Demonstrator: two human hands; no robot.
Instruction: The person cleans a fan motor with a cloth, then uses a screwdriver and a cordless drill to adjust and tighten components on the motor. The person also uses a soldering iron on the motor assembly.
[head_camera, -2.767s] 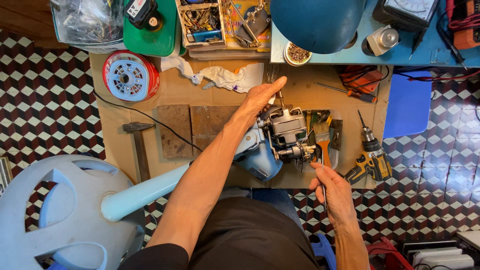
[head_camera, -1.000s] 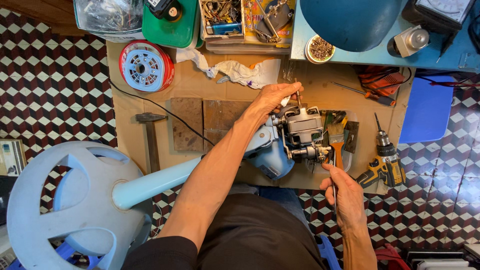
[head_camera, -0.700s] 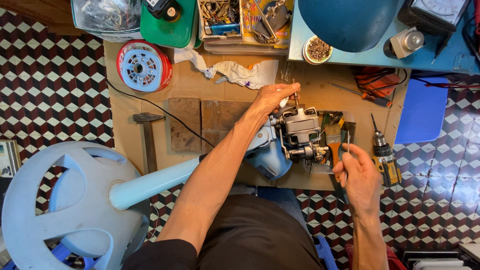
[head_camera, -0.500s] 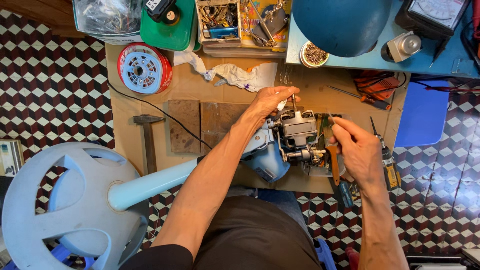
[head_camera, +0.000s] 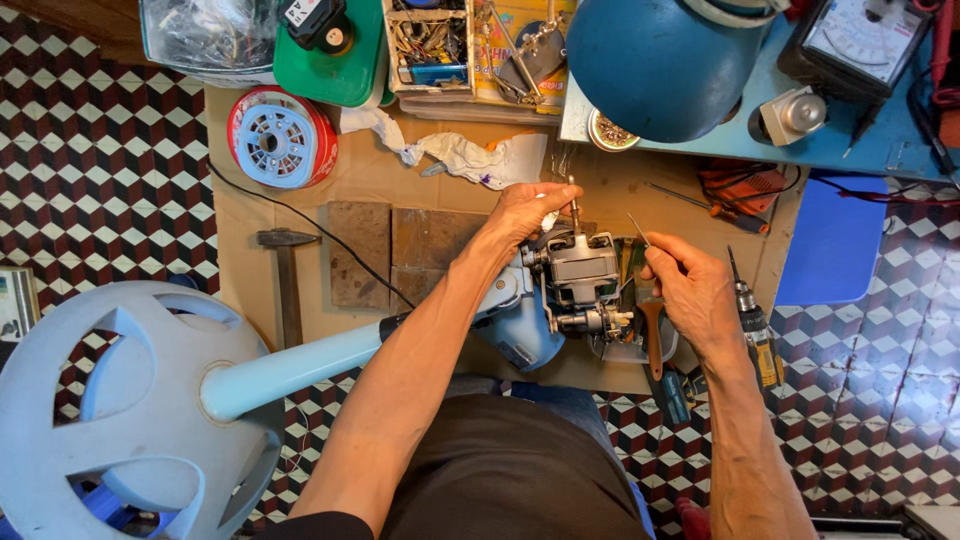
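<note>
Left hand (head_camera: 528, 212) pinches the motor (head_camera: 580, 272) shaft; right hand (head_camera: 690, 292) grips a thin, hard-to-identify tool (head_camera: 638, 229).

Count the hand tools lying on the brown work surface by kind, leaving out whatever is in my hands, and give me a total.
Hammer: 1
Cordless drill: 1
Screwdriver: 1
Total: 3
The right hand pinches a thin screwdriver, not counted; the left hand steadies the fan motor by its shaft.

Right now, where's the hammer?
The hammer lies on the cardboard, left of the brown tiles, below the red spool.
</note>
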